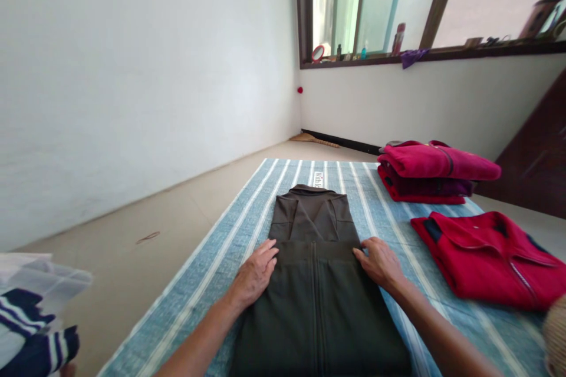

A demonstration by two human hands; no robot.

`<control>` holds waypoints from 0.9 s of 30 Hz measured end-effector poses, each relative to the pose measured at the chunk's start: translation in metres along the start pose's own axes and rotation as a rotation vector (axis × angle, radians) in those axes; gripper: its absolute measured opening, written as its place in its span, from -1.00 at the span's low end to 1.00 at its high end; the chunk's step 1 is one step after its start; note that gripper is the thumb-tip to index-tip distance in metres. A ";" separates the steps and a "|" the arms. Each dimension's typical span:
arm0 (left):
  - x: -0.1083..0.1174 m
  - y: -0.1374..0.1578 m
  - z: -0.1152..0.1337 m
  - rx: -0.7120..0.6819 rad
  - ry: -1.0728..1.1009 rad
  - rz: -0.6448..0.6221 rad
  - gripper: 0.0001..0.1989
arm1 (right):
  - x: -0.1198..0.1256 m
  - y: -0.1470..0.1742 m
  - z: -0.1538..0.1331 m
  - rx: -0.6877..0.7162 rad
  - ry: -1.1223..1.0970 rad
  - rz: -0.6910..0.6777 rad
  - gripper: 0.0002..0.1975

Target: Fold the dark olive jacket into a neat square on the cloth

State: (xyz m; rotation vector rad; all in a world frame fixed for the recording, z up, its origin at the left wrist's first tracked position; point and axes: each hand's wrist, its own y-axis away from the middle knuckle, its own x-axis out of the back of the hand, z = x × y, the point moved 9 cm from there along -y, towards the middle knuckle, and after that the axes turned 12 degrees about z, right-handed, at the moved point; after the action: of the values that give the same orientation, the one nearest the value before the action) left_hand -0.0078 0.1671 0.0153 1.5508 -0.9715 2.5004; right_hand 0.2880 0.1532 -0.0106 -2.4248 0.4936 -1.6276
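A dark jacket (283,306) with a front zip lies along the middle of the bed, its collar at the far end. Its lower part is folded up over the chest, so the hem runs straight across between my hands. My left hand (256,271) holds the left end of that hem, fingers close together on the cloth. At the opposite end, my right hand (381,260) grips the hem with the thumb on top of the fabric. Parts of the fingers on both sides are hidden by the cloth.
A folded red jacket (499,256) lies to the right, with a stack of folded red and maroon clothes (437,162) behind it. Blue striped cloth (212,253) covers the bed. Navy-and-white clothing (35,330) shows at lower left. Bottles (398,38) stand on the windowsill.
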 end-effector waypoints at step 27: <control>-0.005 0.008 -0.006 0.072 0.012 -0.114 -0.60 | -0.003 0.012 0.019 -0.041 -0.143 0.158 -0.68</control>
State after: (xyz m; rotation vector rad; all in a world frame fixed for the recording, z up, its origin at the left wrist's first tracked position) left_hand -0.0125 0.1650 0.0051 1.5608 -0.7756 2.4894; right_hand 0.3022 0.1430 -0.0244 -2.4391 0.6812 -1.3837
